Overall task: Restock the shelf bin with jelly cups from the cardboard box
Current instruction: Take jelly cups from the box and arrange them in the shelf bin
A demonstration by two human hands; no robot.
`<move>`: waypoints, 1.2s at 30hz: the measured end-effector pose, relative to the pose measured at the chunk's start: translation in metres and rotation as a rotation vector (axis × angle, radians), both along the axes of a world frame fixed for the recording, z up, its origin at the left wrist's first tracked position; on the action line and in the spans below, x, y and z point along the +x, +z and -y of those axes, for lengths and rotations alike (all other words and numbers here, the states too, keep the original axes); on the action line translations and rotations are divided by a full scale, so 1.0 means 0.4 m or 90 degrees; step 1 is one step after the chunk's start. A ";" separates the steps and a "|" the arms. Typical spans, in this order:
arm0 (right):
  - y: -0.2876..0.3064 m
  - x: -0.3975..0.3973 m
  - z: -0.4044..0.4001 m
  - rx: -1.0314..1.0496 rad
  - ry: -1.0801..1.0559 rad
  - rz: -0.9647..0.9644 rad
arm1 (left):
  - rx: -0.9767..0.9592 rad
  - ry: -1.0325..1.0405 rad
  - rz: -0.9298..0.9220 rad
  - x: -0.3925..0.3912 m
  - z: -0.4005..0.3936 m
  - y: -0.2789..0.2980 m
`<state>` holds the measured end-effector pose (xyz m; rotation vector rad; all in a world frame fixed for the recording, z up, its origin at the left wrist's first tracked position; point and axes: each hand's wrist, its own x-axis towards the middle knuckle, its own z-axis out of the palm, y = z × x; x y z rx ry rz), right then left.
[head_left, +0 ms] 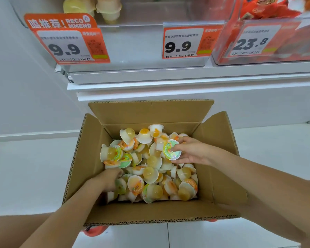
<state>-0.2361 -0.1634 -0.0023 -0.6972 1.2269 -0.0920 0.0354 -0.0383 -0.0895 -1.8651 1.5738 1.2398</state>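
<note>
Picking step: the right hand [190, 152] pinches a jelly cup [171, 149] over the cardboard box [89, 140]; the left hand [109, 179] digs among cups, fingers hidden. Next, probably lift to the shelf bin [132, 43] above.

Head view: looks steeply down, close above cardboard box [150, 210].

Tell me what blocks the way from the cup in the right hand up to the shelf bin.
Nothing visible does. The right hand holds a jelly cup above the pile in the open cardboard box. The box flaps are folded outward, and the shelf bin above is open-topped with only a few cups inside.
</note>
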 end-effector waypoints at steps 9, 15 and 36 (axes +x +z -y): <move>-0.036 0.065 0.009 0.040 -0.011 0.013 | 0.023 -0.102 0.126 -0.055 0.019 -0.113; -0.019 0.074 -0.009 0.079 0.004 0.033 | 0.019 -0.035 0.127 -0.066 0.007 -0.076; 0.553 0.139 -0.026 -0.712 0.061 0.312 | -0.020 0.724 -1.120 -0.119 0.126 0.797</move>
